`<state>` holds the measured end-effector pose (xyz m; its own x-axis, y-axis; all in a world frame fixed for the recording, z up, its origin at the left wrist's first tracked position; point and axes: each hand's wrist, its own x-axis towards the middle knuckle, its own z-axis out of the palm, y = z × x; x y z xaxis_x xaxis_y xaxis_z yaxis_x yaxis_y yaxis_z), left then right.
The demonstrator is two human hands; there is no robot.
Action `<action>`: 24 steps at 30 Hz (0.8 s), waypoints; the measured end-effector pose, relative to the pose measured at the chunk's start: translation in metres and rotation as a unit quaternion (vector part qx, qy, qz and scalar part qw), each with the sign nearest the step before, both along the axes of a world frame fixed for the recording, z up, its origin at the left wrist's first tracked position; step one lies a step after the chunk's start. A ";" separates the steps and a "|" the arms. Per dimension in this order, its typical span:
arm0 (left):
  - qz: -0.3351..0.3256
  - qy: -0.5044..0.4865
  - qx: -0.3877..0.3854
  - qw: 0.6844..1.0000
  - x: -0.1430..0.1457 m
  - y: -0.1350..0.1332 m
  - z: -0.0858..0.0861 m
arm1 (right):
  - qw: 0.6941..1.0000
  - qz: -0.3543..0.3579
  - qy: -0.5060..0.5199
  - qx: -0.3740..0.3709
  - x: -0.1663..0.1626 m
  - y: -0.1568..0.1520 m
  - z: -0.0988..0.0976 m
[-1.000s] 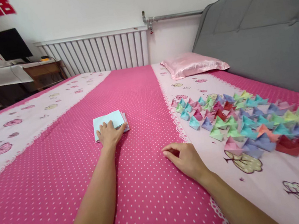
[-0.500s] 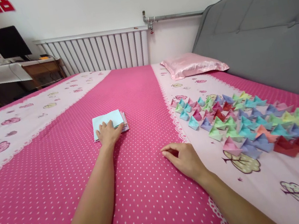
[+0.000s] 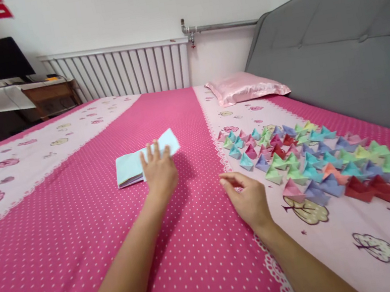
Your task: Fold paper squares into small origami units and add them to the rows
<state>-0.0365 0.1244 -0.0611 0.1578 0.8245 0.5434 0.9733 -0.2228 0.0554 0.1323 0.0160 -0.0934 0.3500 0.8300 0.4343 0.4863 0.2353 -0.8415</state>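
Note:
A light blue sheet of paper (image 3: 170, 143) is in my left hand (image 3: 161, 172), gripped along its lower part, with the fingers on top and the thumb hidden. It overlaps the right part of a stack of folded paper (image 3: 128, 170), whose top is also light blue. My right hand (image 3: 248, 199) hovers over the pink dotted cover, its fingers curled and thumb and forefinger close together; nothing shows between them. To its right stand many small folded paper boats (image 3: 312, 170) in rows, in blue, green, pink, purple, red and yellow.
The bed cover (image 3: 201, 265) is pink with dots and pale printed strips. A pink satin pillow (image 3: 247, 87) lies at the far right by a grey padded headboard (image 3: 335, 40). Behind the bed are a white radiator (image 3: 122, 73) and a desk with a black monitor (image 3: 3, 59).
My left hand has moved right from the stack and drawn a light blue sheet partly off it. My right hand has shifted slightly right. The camera view has turned a little right.

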 end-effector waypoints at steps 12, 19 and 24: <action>-0.258 0.080 -0.267 0.925 0.071 -0.089 -0.021 | 0.987 -0.123 0.047 0.088 0.022 0.010 0.003; -0.244 0.052 -0.131 0.959 0.055 -0.044 -0.045 | 0.976 0.115 -0.185 -0.022 0.014 0.018 -0.010; -0.244 0.108 -0.188 0.945 0.052 -0.039 -0.069 | 0.913 0.165 -0.327 -0.178 0.008 0.025 -0.027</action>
